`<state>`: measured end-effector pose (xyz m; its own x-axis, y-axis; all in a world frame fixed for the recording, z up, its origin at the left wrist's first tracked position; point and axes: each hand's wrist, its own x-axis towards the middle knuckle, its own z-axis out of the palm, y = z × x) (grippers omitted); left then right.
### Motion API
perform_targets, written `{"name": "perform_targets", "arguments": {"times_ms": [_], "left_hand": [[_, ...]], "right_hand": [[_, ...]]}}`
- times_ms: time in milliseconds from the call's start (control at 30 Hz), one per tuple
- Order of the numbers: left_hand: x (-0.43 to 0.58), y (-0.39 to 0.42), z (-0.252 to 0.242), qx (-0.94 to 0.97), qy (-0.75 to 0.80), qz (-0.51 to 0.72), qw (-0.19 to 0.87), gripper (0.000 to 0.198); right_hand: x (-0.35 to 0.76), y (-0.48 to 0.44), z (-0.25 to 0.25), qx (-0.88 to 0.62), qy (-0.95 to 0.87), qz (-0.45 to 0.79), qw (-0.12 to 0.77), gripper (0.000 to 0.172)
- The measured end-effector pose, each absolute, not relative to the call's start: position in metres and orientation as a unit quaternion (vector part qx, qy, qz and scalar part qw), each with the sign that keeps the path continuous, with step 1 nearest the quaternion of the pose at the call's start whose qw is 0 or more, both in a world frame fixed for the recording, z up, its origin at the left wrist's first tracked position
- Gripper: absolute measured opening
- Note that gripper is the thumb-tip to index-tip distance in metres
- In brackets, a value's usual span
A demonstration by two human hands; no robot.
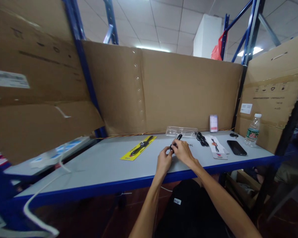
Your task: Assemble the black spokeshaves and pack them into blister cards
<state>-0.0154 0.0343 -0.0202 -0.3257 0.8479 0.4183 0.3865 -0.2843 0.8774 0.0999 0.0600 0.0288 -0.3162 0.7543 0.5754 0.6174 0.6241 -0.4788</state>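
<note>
Over the shelf's front part, my left hand (164,159) and my right hand (183,152) meet, both with fingers closed on a slim black tool (179,137). One end of it sticks up past my right fingers; the rest is mostly covered, so its exact kind cannot be told. To the left lies a yellow card (132,154) with a long black tool (144,142) on it. Just beyond my hands are a clear plastic blister tray (175,131) and small metal pieces (190,144). Several black parts (202,139) lie to the right of my right hand.
Right of the black parts lie a printed white card (220,155), a black phone (236,147), a small dark object (233,135) and a water bottle (252,132). A lit phone (213,123) leans at the back. Cardboard walls (188,92) enclose the shelf; a power strip (61,152) sits left.
</note>
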Motion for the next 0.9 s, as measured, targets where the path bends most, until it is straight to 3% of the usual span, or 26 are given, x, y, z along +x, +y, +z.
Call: {"name": "perform_targets", "arguments": {"times_ms": [133,233,367,500,800,900], "left_hand": [[-0.016,0.035,-0.021,0.551,0.578,0.582,0.155,0.034],[-0.016,0.036,-0.021,0.559,0.579,0.575,0.148,0.031],[-0.014,0.037,-0.02,0.555,0.591,0.56,0.17,0.03],[-0.014,0.038,-0.02,0.556,0.581,0.572,0.163,0.03],[-0.014,0.037,-0.018,0.554,0.572,0.572,0.197,0.03],[-0.012,0.035,-0.015,0.552,0.577,0.57,0.194,0.027]], "right_hand": [[0.094,0.058,0.031,-0.446,-0.789,0.095,0.412,0.017],[0.093,0.063,0.03,-0.442,-0.784,0.115,0.42,0.014],[0.094,0.069,0.026,-0.413,-0.784,0.134,0.442,0.031],[0.092,0.072,0.024,-0.404,-0.79,0.121,0.444,0.017],[0.102,0.083,0.02,-0.336,-0.805,0.147,0.467,0.024],[0.103,0.085,0.018,-0.324,-0.794,0.194,0.476,0.019]]}}
